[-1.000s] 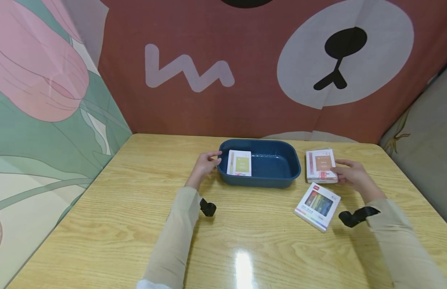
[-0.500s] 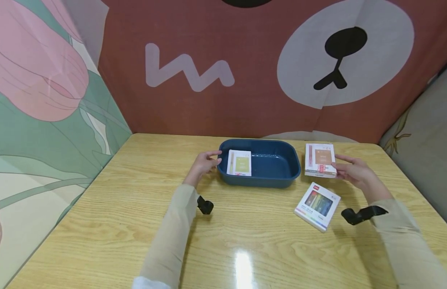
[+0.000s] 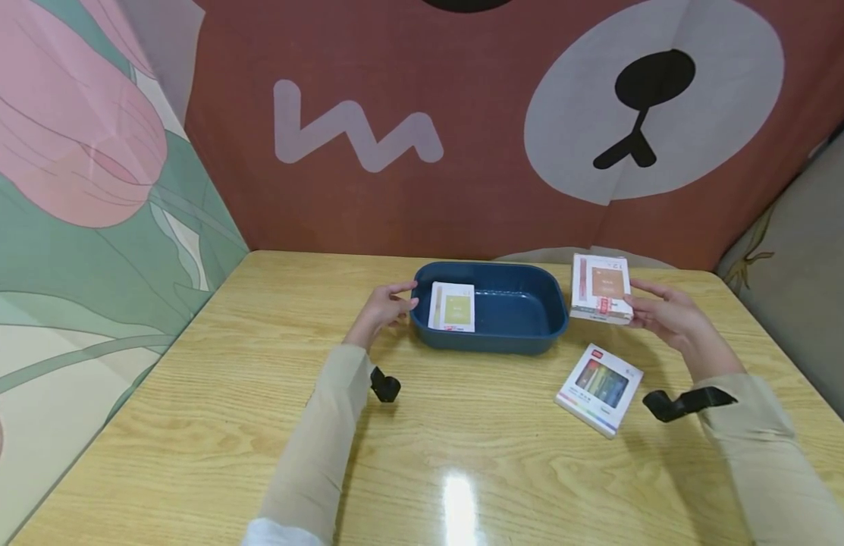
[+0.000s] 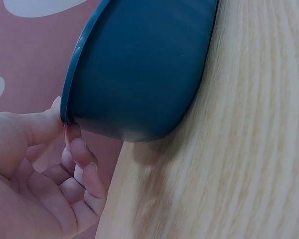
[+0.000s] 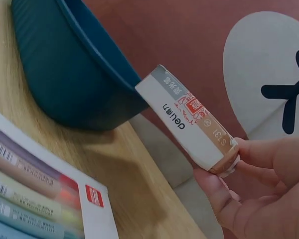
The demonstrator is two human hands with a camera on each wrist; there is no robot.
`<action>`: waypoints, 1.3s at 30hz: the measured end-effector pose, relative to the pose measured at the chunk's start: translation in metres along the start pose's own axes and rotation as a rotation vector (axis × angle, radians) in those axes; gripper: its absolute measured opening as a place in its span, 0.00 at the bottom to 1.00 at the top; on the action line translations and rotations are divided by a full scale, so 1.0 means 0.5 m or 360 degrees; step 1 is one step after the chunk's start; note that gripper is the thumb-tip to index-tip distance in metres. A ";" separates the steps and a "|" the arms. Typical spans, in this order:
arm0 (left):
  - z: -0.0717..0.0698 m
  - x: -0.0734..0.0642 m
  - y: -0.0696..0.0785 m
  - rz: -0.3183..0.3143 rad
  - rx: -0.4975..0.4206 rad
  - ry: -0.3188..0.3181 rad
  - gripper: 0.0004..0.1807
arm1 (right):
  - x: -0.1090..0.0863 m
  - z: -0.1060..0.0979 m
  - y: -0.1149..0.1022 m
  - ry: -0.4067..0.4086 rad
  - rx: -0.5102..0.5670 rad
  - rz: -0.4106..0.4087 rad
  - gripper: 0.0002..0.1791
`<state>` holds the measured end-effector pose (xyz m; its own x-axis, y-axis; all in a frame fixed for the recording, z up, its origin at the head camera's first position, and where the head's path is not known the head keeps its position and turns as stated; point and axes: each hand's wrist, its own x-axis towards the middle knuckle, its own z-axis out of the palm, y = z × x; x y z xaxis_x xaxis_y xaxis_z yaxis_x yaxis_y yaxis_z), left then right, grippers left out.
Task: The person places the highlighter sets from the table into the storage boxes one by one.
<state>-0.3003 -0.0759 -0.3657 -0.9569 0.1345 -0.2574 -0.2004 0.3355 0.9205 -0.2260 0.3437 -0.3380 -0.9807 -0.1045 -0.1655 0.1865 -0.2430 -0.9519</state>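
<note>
The left hand (image 3: 383,309) pinches, at its left edge, a dark-blue rectangular basin (image 3: 486,343) containing a white carton with a yellow-green panel (image 3: 454,308). The right hand (image 3: 674,318) grips a white cardboard box with an orange-brown panel (image 3: 600,288) above the light wooden table (image 3: 503,455), just beside the basin's right end.

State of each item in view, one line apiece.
Blue basin: upright on table
Yellow-panel box: inside basin, left end
Orange-panel box: lifted off table
Marker box: flat on table, window up
Left grip: pinching basin
Right grip: holding orange-panel box
</note>
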 end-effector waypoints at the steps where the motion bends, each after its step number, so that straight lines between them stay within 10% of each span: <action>1: 0.000 0.000 0.000 0.0004 0.0003 -0.0001 0.22 | -0.001 0.002 -0.001 -0.0003 0.0010 -0.0006 0.13; 23: 0.003 0.002 -0.002 0.0026 0.0021 0.0022 0.21 | 0.026 0.138 0.011 0.0009 -0.0487 -0.0115 0.34; 39: 0.002 -0.003 0.000 0.0037 0.0033 -0.0007 0.22 | 0.053 0.202 0.031 0.0213 -0.0945 -0.0063 0.27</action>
<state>-0.2985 -0.0751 -0.3658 -0.9603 0.1462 -0.2375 -0.1739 0.3518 0.9198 -0.2430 0.2400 -0.3311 -0.9923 0.0254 -0.1211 0.1225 0.3392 -0.9327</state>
